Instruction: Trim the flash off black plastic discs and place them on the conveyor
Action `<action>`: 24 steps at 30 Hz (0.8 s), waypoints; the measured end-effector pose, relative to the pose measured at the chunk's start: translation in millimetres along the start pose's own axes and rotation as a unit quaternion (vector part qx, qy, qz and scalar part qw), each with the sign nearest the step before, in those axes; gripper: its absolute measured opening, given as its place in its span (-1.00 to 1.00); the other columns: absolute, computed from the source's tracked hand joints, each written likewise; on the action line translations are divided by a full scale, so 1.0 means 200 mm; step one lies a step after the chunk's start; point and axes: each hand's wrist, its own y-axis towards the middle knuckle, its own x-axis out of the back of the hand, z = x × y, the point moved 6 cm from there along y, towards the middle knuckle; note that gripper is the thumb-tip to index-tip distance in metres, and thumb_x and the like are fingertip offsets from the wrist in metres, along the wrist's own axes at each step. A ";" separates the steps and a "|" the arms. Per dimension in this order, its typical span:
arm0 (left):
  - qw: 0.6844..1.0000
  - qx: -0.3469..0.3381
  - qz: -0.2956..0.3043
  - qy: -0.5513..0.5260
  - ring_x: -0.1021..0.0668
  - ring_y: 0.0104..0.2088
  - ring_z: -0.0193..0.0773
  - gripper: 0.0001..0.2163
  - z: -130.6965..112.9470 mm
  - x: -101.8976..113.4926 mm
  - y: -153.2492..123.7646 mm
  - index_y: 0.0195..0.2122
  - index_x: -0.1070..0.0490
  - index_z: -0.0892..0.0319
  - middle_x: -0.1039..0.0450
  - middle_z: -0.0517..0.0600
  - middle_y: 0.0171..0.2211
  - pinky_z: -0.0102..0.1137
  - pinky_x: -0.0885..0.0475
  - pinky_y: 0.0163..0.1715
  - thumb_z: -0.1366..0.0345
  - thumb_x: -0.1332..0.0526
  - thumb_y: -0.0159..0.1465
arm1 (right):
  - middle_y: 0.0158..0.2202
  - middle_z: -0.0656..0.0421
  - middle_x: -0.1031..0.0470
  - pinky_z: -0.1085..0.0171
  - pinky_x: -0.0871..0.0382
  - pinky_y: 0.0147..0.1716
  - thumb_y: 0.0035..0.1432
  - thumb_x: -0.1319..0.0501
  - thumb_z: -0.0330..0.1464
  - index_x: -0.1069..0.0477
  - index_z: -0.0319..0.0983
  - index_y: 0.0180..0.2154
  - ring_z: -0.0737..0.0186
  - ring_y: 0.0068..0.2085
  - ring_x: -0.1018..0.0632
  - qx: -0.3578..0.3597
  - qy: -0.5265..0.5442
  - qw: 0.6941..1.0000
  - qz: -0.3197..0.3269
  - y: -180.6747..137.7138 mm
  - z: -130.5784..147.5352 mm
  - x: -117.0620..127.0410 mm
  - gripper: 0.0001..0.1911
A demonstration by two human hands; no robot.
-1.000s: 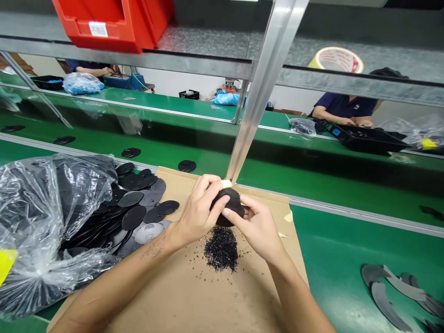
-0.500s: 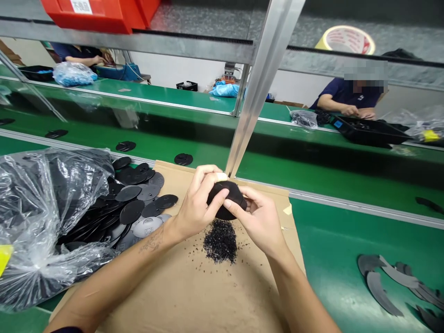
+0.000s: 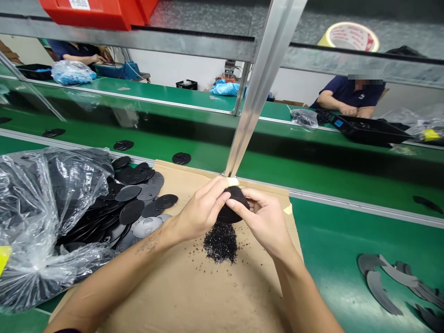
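Note:
Both my hands grip one black disc [image 3: 231, 213] above the brown cardboard [image 3: 194, 296]. My left hand [image 3: 204, 206] has its fingers over the disc's far left side and the thumb on top; a pale wrap covers one fingertip. From the right, my right hand [image 3: 265, 217] pinches the disc between thumb and curled fingers, and the thumbs almost meet. Part of the disc is hidden by my fingers. Just below it lies a heap of small black bits [image 3: 221, 243], with specks scattered round it. Many similar black discs [image 3: 132, 212] are piled to the left.
A clear plastic bag [image 3: 41, 208] lies over the pile's left part. Curved dark strips [image 3: 383, 291] rest on the green bench at right. A metal post [image 3: 251, 106] rises beyond my hands. Discs [image 3: 181, 158] sit on the green belt. Two people work across it.
My left hand has shifted slightly right and its fingers have come lower over the disc. The disc has moved a little right and tilted. Discs on the belt have slid slightly left.

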 end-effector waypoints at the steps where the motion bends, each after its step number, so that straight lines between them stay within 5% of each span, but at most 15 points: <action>1: 1.000 0.004 0.007 0.000 -0.60 -0.08 -0.23 -0.78 0.00 0.00 0.00 0.08 -0.33 0.17 -0.53 0.07 -0.09 -0.30 -0.57 -0.03 0.36 0.02 0.51 | -0.22 0.12 -0.60 0.17 -0.59 -0.19 0.25 -0.41 -0.06 -0.62 -0.24 -0.19 0.08 -0.21 -0.60 -0.004 0.002 1.000 0.001 0.00 0.00 0.00 -0.64; 6: 1.000 0.010 0.020 -0.020 -0.60 -0.05 -0.23 -0.77 0.00 0.00 0.00 0.08 -0.35 0.17 -0.53 0.08 -0.08 -0.29 -0.58 0.00 0.36 0.01 0.50 | -0.26 0.13 -0.60 0.18 -0.60 -0.21 0.28 -0.41 -0.05 -0.63 -0.24 -0.24 0.08 -0.22 -0.61 0.016 -0.016 1.000 -0.003 0.00 0.01 0.00 -0.64; 12: 0.989 0.070 -0.071 -0.112 -0.60 0.01 -0.19 -0.74 0.03 0.03 -0.01 0.11 -0.41 0.14 -0.53 0.09 0.00 -0.28 -0.59 0.00 0.23 -0.21 0.44 | -0.15 0.14 -0.63 0.11 -0.60 -0.08 0.33 -0.37 -0.35 -0.67 -0.15 -0.16 0.06 -0.11 -0.63 0.143 -0.068 0.986 -0.058 -0.02 0.11 0.03 -0.92; 18: 0.993 -0.055 -0.091 -0.054 -0.59 -0.14 -0.30 -0.75 -0.05 0.11 0.00 0.04 -0.51 0.15 -0.51 0.01 -0.17 -0.36 -0.59 -0.13 0.30 -0.35 0.34 | -0.12 0.20 -0.63 0.13 -0.62 -0.03 0.29 -0.33 -0.55 -0.67 -0.08 -0.15 0.13 -0.12 -0.65 0.293 -0.119 0.948 -0.033 -0.03 0.21 0.05 -0.74; 24: 0.986 -0.131 -0.106 0.012 -0.61 -0.15 -0.31 -0.70 -0.06 0.12 -0.01 0.09 -0.49 0.12 -0.55 0.02 -0.16 -0.38 -0.59 -0.17 0.43 -0.33 0.34 | -0.12 0.17 -0.61 0.18 -0.61 -0.12 0.31 -0.26 -0.58 -0.65 -0.11 -0.12 0.16 -0.14 -0.63 0.323 -0.186 0.927 -0.025 -0.03 0.20 0.06 -0.71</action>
